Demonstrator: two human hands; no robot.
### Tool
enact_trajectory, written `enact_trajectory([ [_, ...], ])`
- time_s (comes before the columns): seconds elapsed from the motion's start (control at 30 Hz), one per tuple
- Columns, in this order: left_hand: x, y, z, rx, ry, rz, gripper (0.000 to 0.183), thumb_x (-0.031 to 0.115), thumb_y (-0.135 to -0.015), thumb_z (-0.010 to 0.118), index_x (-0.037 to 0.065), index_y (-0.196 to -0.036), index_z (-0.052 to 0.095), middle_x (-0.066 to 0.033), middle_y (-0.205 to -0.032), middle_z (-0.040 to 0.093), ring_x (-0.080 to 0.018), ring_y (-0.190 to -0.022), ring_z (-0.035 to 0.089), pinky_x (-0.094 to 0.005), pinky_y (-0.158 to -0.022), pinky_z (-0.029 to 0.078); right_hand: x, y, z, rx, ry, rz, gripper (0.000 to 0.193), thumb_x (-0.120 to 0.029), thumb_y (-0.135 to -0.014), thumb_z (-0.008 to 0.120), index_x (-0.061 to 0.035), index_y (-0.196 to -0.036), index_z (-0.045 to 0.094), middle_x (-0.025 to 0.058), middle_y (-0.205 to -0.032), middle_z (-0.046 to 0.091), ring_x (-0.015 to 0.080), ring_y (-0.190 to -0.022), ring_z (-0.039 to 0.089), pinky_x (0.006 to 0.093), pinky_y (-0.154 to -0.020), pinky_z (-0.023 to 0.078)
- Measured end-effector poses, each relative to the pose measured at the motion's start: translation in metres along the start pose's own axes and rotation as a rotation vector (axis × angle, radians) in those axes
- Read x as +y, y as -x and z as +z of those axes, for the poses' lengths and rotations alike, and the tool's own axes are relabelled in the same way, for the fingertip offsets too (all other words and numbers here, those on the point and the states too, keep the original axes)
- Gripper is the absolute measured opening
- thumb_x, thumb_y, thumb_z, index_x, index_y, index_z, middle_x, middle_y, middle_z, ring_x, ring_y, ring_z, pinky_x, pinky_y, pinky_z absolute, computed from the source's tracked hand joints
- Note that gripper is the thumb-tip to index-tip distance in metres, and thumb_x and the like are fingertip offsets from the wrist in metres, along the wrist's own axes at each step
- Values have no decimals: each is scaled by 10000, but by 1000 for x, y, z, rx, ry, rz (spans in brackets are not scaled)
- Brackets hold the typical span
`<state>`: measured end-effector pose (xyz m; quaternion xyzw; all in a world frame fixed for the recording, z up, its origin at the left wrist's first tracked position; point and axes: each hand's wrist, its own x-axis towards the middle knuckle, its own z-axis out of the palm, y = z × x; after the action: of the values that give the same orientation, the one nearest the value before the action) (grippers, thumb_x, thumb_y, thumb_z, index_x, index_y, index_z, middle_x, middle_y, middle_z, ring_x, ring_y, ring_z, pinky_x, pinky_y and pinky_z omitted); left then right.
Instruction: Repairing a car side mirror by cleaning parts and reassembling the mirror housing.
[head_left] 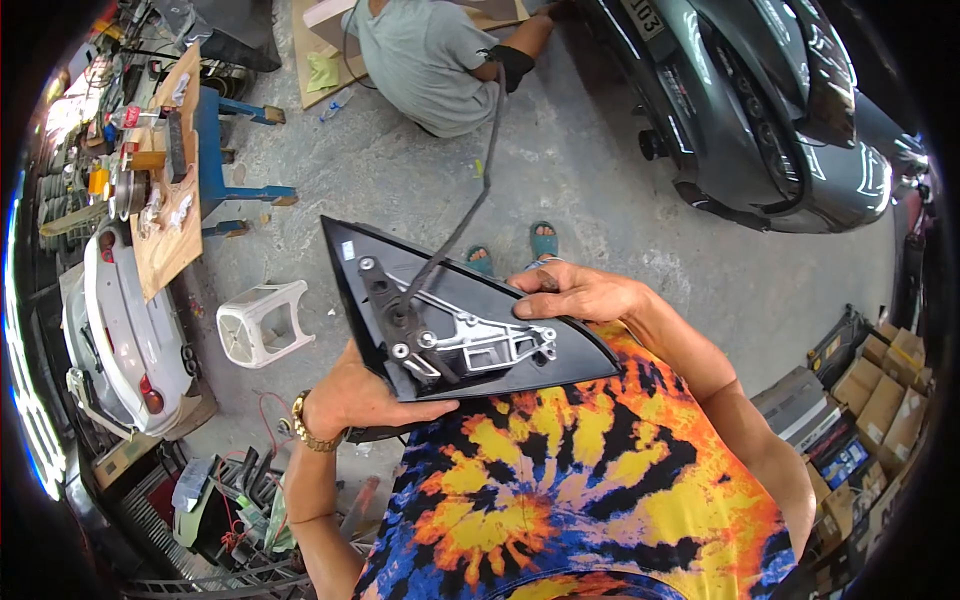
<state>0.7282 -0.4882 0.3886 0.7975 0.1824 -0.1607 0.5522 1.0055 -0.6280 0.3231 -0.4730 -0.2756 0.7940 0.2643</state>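
A black car side mirror is held up before my chest, its triangular mounting side facing up. On it sit a bare-metal bracket and a dark rubber grommet, from which a long black cable runs out over the floor side. My left hand, with a gold watch at the wrist, is closed around the lower left corner, thumb along the edge. Over the upper right edge lies my right hand, its thumb on the black face and fingers gripping the rim. The mirror's glass side is hidden.
Ahead, a person in a grey shirt sits low beside a wooden board. A dark grey car stands at the far right. To the left are a white plastic stool, a blue-legged workbench and a white bumper. Cardboard boxes pile up right.
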Motion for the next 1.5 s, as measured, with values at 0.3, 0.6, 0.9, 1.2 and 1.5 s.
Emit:
enact_trajectory([
  [0.3,29,-11,2,111,-136,55,625,469,-704,760,85,-1179,626,-126,-1260,566,-333,-1235,442,-429,-1111,235,-23,12,-16,-69,17,2,594,-318,-912,626,95,-1304,457,97,-1205,580,132,-1100,519,270,-950,409],
  [0.6,27,-11,22,259,-243,125,640,472,-706,753,85,-1197,611,-107,-1242,586,-323,-1220,449,-419,-1098,249,-35,13,-20,-209,-122,-56,306,-182,-946,569,29,-1167,589,11,-1017,658,51,-878,588,213,-781,482],
  [0.9,22,-8,22,367,-260,176,709,493,-685,777,51,-1209,592,-155,-1248,566,-328,-1219,443,-422,-1091,265,-49,6,-3,1,-161,82,547,-338,-873,671,59,-1227,542,97,-1082,645,119,-920,615,241,-818,489],
  [1.2,9,-29,-27,-301,630,-229,806,596,-883,531,-30,-1376,411,-117,-1380,463,-186,-1247,427,-298,-1041,340,-43,-34,-12,-62,-2,286,727,-532,-820,659,27,-1263,520,139,-1174,583,160,-1074,545,270,-902,454],
  [1.5,-16,-17,6,-260,1098,-483,667,484,-898,591,-51,-1287,503,-108,-1228,594,-128,-1041,591,-270,-908,476,-45,-35,-4,-264,25,347,523,-562,-925,490,-58,-950,626,35,-749,595,89,-608,528,211,-501,421],
])
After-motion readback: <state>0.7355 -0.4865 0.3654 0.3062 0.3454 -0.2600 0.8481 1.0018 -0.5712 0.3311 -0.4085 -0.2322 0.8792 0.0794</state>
